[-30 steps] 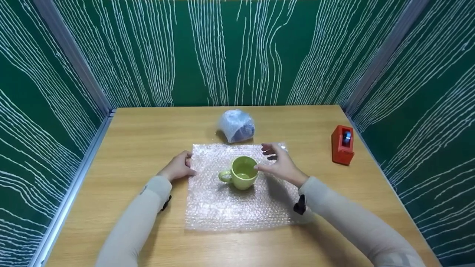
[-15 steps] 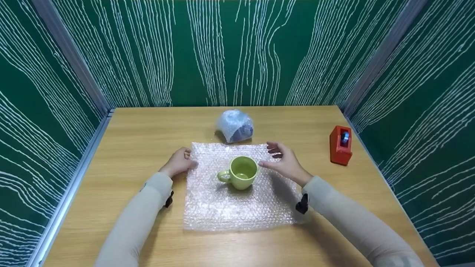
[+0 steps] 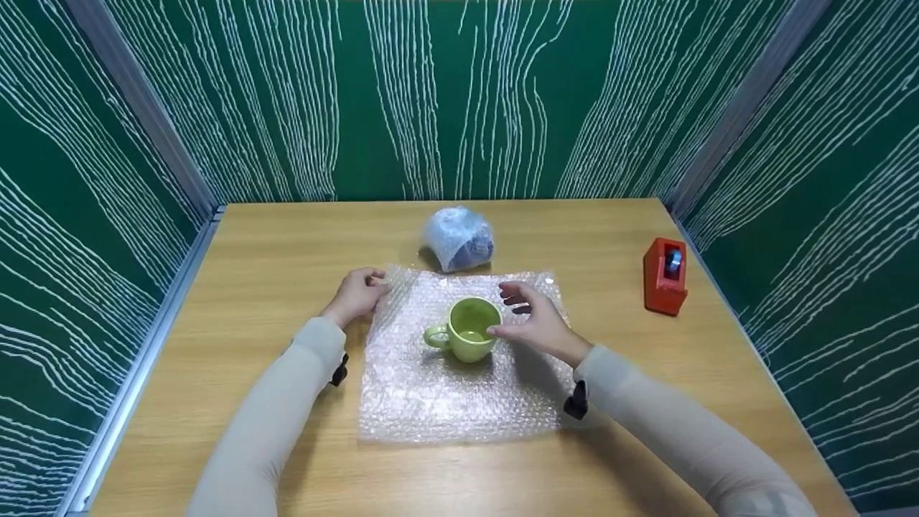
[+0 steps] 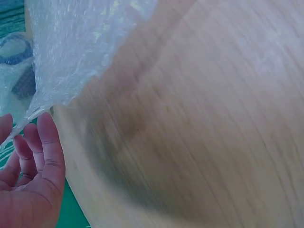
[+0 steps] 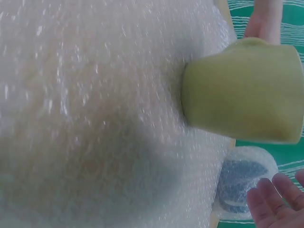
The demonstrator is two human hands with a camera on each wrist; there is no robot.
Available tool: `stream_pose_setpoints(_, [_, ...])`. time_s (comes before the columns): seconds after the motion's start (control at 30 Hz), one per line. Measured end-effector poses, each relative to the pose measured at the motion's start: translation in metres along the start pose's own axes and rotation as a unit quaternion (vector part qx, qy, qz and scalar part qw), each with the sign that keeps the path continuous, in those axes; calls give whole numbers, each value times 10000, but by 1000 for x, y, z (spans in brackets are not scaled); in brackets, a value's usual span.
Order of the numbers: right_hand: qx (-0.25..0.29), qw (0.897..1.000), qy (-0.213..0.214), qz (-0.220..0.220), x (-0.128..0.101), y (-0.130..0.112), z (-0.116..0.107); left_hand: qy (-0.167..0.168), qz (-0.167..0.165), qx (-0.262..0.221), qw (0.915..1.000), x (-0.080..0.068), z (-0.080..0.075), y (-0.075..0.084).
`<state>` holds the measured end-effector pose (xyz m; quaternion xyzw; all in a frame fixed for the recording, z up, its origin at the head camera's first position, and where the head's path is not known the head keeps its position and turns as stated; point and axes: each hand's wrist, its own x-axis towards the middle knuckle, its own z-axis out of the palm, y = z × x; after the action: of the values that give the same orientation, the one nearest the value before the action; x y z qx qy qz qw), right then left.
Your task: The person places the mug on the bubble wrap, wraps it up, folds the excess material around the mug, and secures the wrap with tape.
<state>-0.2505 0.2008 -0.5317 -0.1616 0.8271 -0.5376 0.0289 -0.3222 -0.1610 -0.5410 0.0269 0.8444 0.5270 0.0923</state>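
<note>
We see a green mug (image 3: 467,331) standing upright near the middle of a sheet of bubble wrap (image 3: 445,395) spread on the wooden bench (image 3: 273,244), its handle turned toward the left hand's side. The left hand (image 3: 357,294) pinches the far left corner of the bubble wrap and lifts it off the bench; in the left wrist view the sheet's edge (image 4: 71,52) hangs up from between the fingers (image 4: 47,147). The right hand (image 3: 535,323) sits just beside the mug on its right, fingers apart and relaxed, the thumb at or very near the mug's rim; we cannot tell whether it actually touches. In the right wrist view the mug (image 5: 242,90) stands on the wrap (image 5: 95,118) with the fingertips (image 5: 270,199) spread and holding nothing.

Beyond the sheet, toward the back of the bench, lies a bundle already wrapped in bubble wrap (image 3: 458,239), with something dark blue inside. A red tape dispenser (image 3: 664,276) stands near the right edge of the bench, well apart from the mug. Green walls with white lines (image 3: 459,100) enclose the bench on three sides.
</note>
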Motion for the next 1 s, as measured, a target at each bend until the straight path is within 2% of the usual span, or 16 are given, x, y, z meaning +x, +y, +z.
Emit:
stream_pose_setpoints(0.1, [-106, 9999, -88, -36, 0, -1, 4, 90, 150, 97, 9998, 0, 1, 4])
stream_pose_setpoints(0.37, [-120, 9993, -331, -99, -2, -3, 11, 61, 130, -343, 9993, -7, 1, 19])
stream_pose_setpoints(0.57, [-125, 9987, -442, -229, -1, -2, 15, -273, 335, -432, 9981, -11, 1, 30])
stream_pose_setpoints(0.7, [-150, 9985, -468, -252, -2, -2, 17, -427, 355, -629, 9965, -14, 1, 37])
stream_pose_setpoints(1.0, [-157, 9988, -431, -158, -3, -2, 19, -659, 925, -916, 9893, -22, 11, 58])
